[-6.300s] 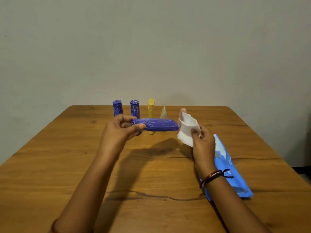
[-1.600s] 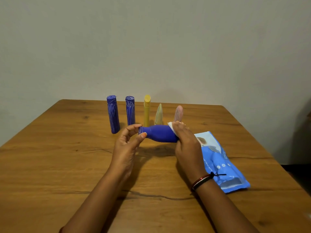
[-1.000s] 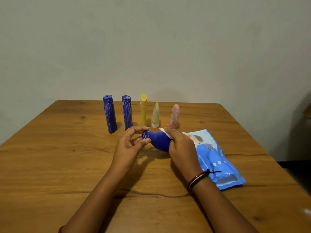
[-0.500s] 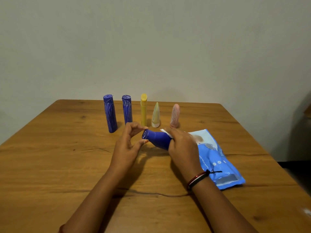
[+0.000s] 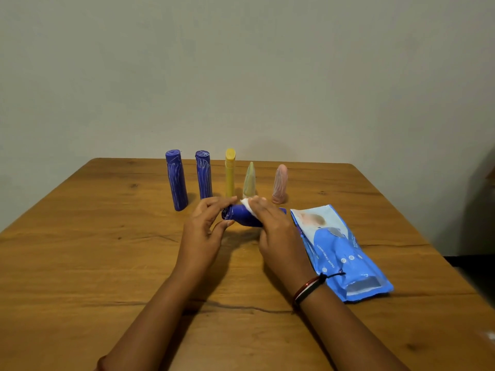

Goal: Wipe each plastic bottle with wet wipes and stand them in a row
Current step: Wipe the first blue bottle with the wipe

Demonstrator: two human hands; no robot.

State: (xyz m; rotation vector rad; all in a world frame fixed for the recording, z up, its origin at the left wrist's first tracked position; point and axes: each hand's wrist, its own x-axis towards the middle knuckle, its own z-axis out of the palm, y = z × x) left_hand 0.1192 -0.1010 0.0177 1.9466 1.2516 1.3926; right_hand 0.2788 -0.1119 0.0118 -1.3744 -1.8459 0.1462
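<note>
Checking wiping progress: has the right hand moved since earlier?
Yes. The right hand with the wipe slid leftward along the blue bottle, from below the pink bottle to below the green bottle.

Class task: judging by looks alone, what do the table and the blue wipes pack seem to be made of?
Table: likely wood, smooth matte finish; visible grain, knots and dark cracks.
Wipes pack: apparently thin plastic film, slightly glossy; printed, creased surface.

A single head-worn wide-angle camera looks forward and down across the desk point(image 5: 80, 263) from its near edge, facing a bare wall point(image 5: 241, 76). Both forearms reach in from the bottom, with the hands close at mid-picture. The desk's far edge and both far corners show beyond them.
</note>
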